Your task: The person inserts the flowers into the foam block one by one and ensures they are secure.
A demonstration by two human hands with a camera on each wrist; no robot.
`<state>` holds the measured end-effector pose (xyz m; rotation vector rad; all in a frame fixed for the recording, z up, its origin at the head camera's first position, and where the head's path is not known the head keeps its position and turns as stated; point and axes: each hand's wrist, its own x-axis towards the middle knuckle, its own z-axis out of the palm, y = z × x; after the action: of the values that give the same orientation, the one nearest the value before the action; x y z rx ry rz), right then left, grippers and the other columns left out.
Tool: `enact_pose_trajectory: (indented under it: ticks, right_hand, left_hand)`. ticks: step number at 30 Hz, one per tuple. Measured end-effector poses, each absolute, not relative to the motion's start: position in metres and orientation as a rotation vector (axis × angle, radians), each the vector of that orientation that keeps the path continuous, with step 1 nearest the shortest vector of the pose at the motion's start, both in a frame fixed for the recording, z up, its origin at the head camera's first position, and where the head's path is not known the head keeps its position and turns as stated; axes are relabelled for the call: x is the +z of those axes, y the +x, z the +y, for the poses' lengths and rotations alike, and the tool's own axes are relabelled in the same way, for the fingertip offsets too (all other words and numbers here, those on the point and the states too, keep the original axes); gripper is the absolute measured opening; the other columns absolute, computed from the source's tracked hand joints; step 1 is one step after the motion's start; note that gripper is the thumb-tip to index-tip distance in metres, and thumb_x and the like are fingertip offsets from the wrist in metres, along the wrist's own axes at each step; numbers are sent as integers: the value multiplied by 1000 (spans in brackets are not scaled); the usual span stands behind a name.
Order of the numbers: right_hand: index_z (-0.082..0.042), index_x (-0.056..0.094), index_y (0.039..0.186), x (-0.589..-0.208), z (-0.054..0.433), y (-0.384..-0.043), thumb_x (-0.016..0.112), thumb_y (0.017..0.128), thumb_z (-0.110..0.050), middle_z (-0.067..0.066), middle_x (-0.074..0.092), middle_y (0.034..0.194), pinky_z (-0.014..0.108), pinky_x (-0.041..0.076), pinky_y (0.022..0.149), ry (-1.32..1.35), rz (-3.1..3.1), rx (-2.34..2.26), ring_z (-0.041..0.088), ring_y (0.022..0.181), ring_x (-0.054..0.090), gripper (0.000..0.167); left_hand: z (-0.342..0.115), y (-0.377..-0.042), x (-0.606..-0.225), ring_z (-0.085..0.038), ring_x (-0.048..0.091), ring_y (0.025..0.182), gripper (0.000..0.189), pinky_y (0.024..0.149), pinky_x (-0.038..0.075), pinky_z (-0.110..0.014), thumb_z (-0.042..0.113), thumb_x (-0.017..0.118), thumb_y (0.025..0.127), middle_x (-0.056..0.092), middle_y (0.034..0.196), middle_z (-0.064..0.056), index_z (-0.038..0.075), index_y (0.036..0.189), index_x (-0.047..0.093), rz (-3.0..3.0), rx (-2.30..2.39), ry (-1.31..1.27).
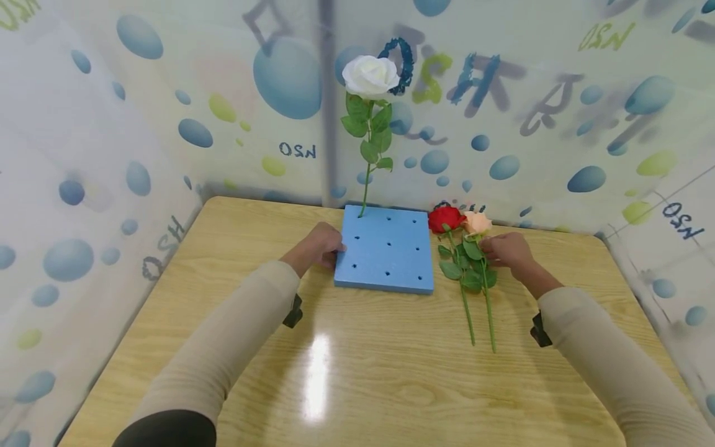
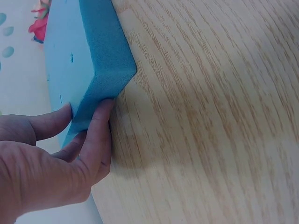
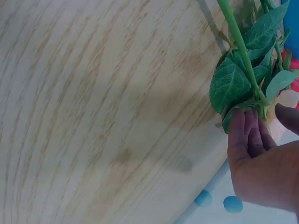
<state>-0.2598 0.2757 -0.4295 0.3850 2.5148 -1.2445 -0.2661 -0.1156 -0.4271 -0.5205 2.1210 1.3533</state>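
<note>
A blue foam board (image 1: 374, 261) with rows of small holes lies on the table. My left hand (image 1: 324, 244) holds its left edge, the thumb (image 2: 53, 122) on the top face and the fingers (image 2: 98, 135) against the side. One artificial white rose (image 1: 370, 76) stands upright in the board's back left hole. To the right of the board lie a red rose (image 1: 445, 219) and a peach rose (image 1: 477, 223), their stems toward me. My right hand (image 1: 509, 251) is at the peach rose, fingertips touching its upper leaves and stem just below the bloom; its thumb (image 3: 287, 117) stands apart from the fingers.
The wood-grain table (image 1: 391, 372) reaches back to a patterned wall covering (image 1: 223, 74) with blue and green spots. That covering also closes off the left and right sides. The white rose rises high in front of the back wall.
</note>
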Motion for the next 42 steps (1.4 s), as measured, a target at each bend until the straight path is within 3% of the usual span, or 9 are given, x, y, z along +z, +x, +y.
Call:
enact_pose_trajectory:
  ticks: [7,20,27,32,36,38,39,42]
  right_hand:
    - [11,62,119,-435,273,-264,64,90,-23,-2,67,75,31,60,71,401,2570,-1195,5,67,62,44]
    - [9,67,107,-443,272,-269,65,87,-15,-5,63,60,24,56,59,455,2594,-1235,6,58,61,31]
    - [12,56,127,-436,276,-271,62,91,-12,-6,64,75,26,60,69,437,2516,-1364,1,60,61,44]
    - [12,50,133,-425,279,-270,57,94,-13,-4,66,89,29,60,76,392,2480,-1399,0,62,62,47]
    - [9,46,137,-415,279,-269,54,97,-18,8,64,114,30,59,81,338,2482,-1404,-3,65,61,49]
    - [8,46,138,-409,279,-268,53,98,-20,10,62,120,32,58,84,307,2499,-1384,-3,67,61,49]
    - [8,46,139,-406,278,-267,53,99,-22,11,61,120,32,58,86,293,2506,-1373,-3,68,61,50]
    - [8,48,137,-398,278,-265,54,99,-24,-1,64,97,33,59,85,272,2532,-1354,-1,68,61,50]
  left_hand:
    - [-115,-270,-432,-28,61,104,31,73,60,-39,1,58,95,59,113,-15,1,125,53,2159,1312,-547]
    - [-115,-263,-421,-29,60,106,27,78,60,-40,0,57,95,58,115,-16,-1,121,53,2118,1344,-525]
    - [-116,-264,-422,-30,60,110,35,82,59,-41,0,57,95,58,120,-17,-1,129,49,2104,1353,-537]
    - [-117,-264,-421,-31,59,111,36,81,59,-41,0,57,95,57,120,-17,-1,129,49,2101,1345,-527]
    - [-117,-264,-420,-30,60,110,36,80,59,-40,1,58,95,58,120,-17,-1,130,49,2104,1340,-528]
    - [-117,-264,-420,-31,59,110,38,81,59,-41,1,58,95,57,120,-17,-1,131,48,2099,1348,-532]
    - [-117,-264,-421,-31,60,109,38,81,59,-41,1,58,95,57,120,-17,-1,132,48,2096,1353,-533]
    - [-118,-265,-422,-31,59,109,38,82,59,-42,0,57,95,57,119,-17,-1,132,48,2094,1355,-529]
